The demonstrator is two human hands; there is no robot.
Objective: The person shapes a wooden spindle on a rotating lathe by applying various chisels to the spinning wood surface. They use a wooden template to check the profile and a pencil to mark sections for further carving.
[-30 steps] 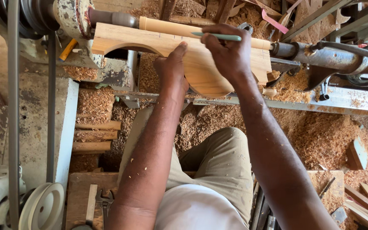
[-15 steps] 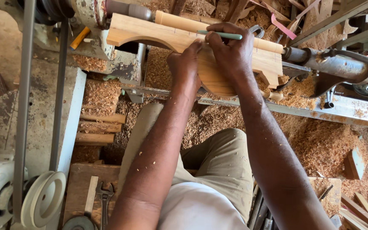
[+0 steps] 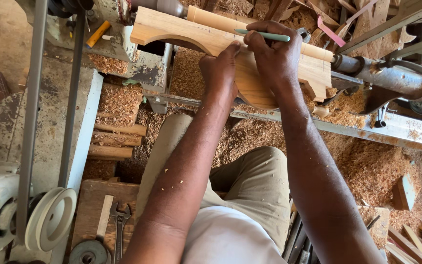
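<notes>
Both hands have barely shifted. Right hand (image 3: 275, 57) grips one green pencil (image 3: 262, 35); left hand (image 3: 219, 68) lies flat, released, steadying one curved wooden template (image 3: 181, 33) beside it.

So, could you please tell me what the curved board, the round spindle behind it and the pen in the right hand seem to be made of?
The curved board looks like pale, unfinished wood: visible grain, matt surface. The round spindle seems to be the same bare light wood, smoothly turned. The pen in the right hand looks like pale green plastic, smooth and even, though that is uncertain. The left hand rests on the board.
</notes>
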